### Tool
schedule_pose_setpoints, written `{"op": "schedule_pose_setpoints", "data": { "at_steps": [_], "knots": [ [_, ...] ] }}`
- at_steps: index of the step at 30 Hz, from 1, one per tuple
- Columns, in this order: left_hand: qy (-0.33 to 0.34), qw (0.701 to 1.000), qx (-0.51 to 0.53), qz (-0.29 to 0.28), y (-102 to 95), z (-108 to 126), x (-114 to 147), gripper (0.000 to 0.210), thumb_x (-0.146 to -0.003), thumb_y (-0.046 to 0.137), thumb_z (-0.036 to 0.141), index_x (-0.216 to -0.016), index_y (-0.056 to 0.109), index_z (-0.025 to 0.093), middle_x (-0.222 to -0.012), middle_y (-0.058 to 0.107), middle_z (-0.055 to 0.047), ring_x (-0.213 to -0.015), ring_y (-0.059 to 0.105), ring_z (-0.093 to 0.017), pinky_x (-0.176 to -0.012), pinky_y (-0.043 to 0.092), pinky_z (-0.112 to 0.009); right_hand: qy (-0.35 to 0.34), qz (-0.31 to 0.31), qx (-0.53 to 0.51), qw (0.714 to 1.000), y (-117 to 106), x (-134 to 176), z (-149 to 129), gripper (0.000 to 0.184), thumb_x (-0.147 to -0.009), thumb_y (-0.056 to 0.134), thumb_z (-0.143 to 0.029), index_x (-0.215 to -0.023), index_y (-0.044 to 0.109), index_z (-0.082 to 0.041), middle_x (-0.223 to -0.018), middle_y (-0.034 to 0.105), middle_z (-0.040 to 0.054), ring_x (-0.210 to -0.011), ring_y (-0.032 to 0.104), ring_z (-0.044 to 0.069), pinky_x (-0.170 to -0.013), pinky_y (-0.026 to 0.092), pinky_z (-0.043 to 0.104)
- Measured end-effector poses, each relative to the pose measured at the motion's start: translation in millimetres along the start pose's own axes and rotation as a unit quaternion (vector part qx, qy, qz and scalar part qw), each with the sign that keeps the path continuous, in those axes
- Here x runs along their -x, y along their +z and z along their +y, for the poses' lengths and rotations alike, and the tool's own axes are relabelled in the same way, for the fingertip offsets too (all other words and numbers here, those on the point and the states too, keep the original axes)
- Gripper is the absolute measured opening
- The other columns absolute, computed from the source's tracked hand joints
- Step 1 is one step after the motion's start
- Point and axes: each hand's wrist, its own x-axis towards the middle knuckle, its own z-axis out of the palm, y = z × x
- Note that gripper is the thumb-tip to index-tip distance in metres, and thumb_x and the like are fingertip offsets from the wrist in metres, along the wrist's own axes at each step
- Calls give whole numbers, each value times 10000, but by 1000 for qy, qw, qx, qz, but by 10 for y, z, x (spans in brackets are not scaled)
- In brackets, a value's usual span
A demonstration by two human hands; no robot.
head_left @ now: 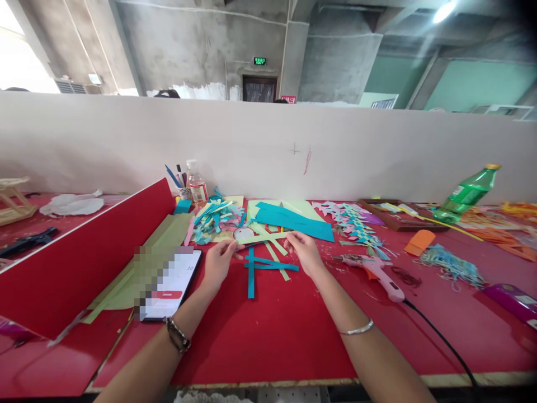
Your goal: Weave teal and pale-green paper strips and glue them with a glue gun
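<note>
A pale green paper strip (265, 238) is stretched between my two hands over the red tabletop. My left hand (218, 260) pinches its left end, and my right hand (305, 252) pinches the right end. Just below lie several blue paper strips (250, 280), some crossing one another. More pale green strips (282, 268) lie loose between the hands. Behind them, a wide blue paper piece (293, 220) rests on pale green sheets (308, 208). A round white object (243, 234), partly covered, sits just past my left fingers.
Left are a phone (172, 285), green sheets (126, 268) and a red divider (92, 252). A heap of cut paper (218, 218) lies behind, near a bottle (196, 184). Right are a pink glue gun (375, 271) with a black cord, folded paper chains (352, 224) and a tilted green bottle (467, 193).
</note>
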Motion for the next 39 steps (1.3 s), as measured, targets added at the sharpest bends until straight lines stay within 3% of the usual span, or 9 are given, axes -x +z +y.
{"op": "schedule_pose_setpoints", "data": {
  "at_steps": [7, 16, 23, 31, 34, 36, 39],
  "knots": [
    [-9, 1000, 6, 1, 5, 10, 2, 258, -743, 504, 403, -753, 569, 154, -794, 694, -51, -540, 612, -148, -653, 446, -272, 22, 25, -91, 995, 27, -22, 41, 323, -694, 510, -522, -672, 484, -201, -574, 516, -21, -494, 454, 95, -498, 393, 241],
    [-14, 1000, 3, -19, 23, -6, 14, 292, -736, 517, 440, -753, 589, 158, -793, 695, -42, -511, 612, -143, -640, 449, -265, 16, 62, -55, 996, 28, -13, 38, 249, -721, 505, -431, -627, 443, -209, -541, 460, -49, -452, 393, 82, -436, 320, 218],
    [-7, 1000, -14, -19, 25, 63, 39, 275, -750, 504, 412, -759, 618, 162, -547, 657, -1, -565, 622, -174, -693, 448, -282, 2, 62, -24, 998, 22, -8, 15, 248, -737, 472, -437, -632, 419, -220, -517, 431, -61, -428, 376, 82, -430, 319, 218],
    [-16, 1000, 0, -22, 14, 31, 18, 282, -741, 513, 426, -744, 609, 162, -753, 699, -33, -548, 625, -159, -687, 447, -276, -8, 72, 27, 997, 35, -21, 70, 272, -744, 422, -471, -649, 450, -217, -507, 454, -42, -432, 412, 103, -435, 345, 234],
    [-7, 999, -15, -31, 17, 52, 28, 274, -748, 508, 415, -737, 615, 164, -686, 693, -22, -545, 623, -158, -662, 448, -262, -29, 110, 64, 991, 32, -31, 80, 246, -748, 412, -439, -762, 494, -208, -633, 534, 8, -579, 500, 152, -542, 404, 275],
    [5, 999, -33, -43, 25, 58, 40, 277, -758, 499, 410, -746, 625, 164, -628, 680, -12, -544, 621, -160, -636, 446, -253, -53, 142, 91, 984, 29, -18, 39, 257, -739, 441, -398, -887, 505, -198, -807, 566, 57, -780, 520, 198, -701, 410, 330],
    [23, 996, -42, -72, 43, 50, 56, 278, -766, 495, 411, -764, 629, 167, -651, 680, -10, -541, 621, -157, -606, 440, -243, -155, 115, 210, 958, 59, 51, -78, 276, -762, 447, -323, -1001, 511, -203, -1014, 541, 86, -1017, 445, 231, -903, 288, 385]
  ]
}}
